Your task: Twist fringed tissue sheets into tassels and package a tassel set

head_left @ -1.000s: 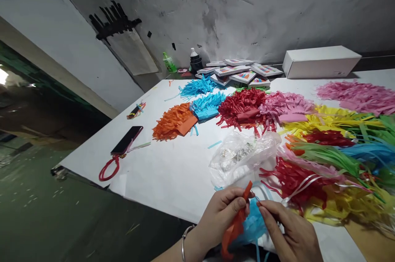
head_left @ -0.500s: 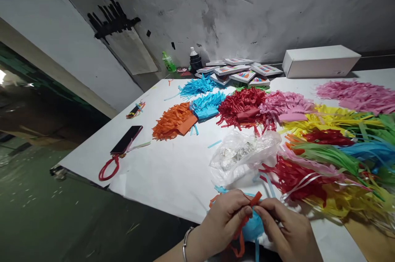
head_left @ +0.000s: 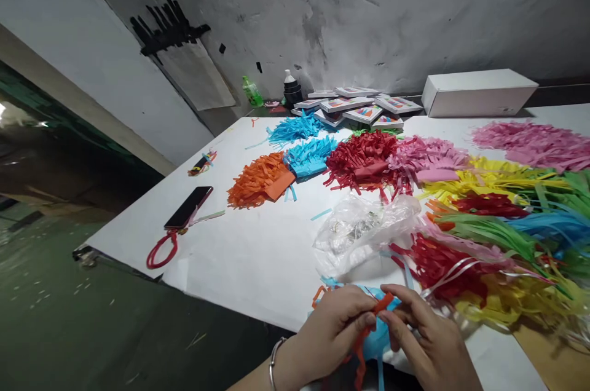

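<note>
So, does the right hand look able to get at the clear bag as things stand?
Probably yes: the clear bag lies just beyond the right hand with nothing tall between them, though that hand is busy at the orange strip.

1 view: head-worn | faces forward, down | table near | wall beyond

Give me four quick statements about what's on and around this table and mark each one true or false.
1. The left hand grips an orange strip. True.
2. The bracelet is on the right wrist. False: it is on the left.
3. The orange fringe bundle lies beside a blue fringe bundle. True.
4. The white box stands left of the phone. False: it stands to the right.
</note>
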`<state>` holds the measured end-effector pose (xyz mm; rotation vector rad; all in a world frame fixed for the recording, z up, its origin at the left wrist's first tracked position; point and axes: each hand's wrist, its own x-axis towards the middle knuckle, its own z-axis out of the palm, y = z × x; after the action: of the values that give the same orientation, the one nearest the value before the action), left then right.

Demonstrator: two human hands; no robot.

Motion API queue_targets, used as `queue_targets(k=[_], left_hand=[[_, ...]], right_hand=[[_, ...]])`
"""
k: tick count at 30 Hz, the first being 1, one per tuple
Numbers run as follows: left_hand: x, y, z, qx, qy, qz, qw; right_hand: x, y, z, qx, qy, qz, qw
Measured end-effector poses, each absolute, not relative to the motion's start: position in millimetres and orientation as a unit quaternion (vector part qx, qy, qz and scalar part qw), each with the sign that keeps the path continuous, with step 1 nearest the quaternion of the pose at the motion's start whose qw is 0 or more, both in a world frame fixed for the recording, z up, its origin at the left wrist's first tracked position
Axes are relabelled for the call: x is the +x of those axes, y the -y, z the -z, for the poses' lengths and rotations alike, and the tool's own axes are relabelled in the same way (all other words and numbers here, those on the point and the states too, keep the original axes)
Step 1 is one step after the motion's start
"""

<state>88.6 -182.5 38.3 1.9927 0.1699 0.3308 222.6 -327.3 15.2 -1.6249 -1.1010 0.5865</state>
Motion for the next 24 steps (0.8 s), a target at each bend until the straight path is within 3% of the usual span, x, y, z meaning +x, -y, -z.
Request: queue_targets(k=[4, 9, 13, 19, 21, 24], left_hand=[[89.0, 185.7, -38.6, 0.828, -0.067, -0.14, 0.538], [89.4, 190.2, -29.1, 0.726, -0.162, -0.224, 0.629], [93.7, 193.6, -21.5, 0.695, -0.183, -0.282, 0.636], [93.8, 148.0, -42.5, 0.34, -0.276, -0.367, 0.821], [87.3, 119.5, -57.9, 0.246, -0.271, -0.394, 0.843], [68.6, 77.9, -77.6, 0.18, -0.245, -0.47, 0.828]], right_hand=[[223.7, 324.6, -18.5, -0.656, 0.486, -0.272, 0.509], [220.1, 321.9, -14.7, -0.658, 0.534, -0.207, 0.489], [215.7, 318.5, -14.0, -0.657, 0.573, -0.153, 0.465], [252.7, 325.9, -13.8, -0.669, 0.646, 0.047, 0.366], [283.0, 339.2, -8.5, -0.702, 0.631, 0.124, 0.305], [336.5, 369.6, -2.1, -0.736, 0.585, 0.191, 0.281]])
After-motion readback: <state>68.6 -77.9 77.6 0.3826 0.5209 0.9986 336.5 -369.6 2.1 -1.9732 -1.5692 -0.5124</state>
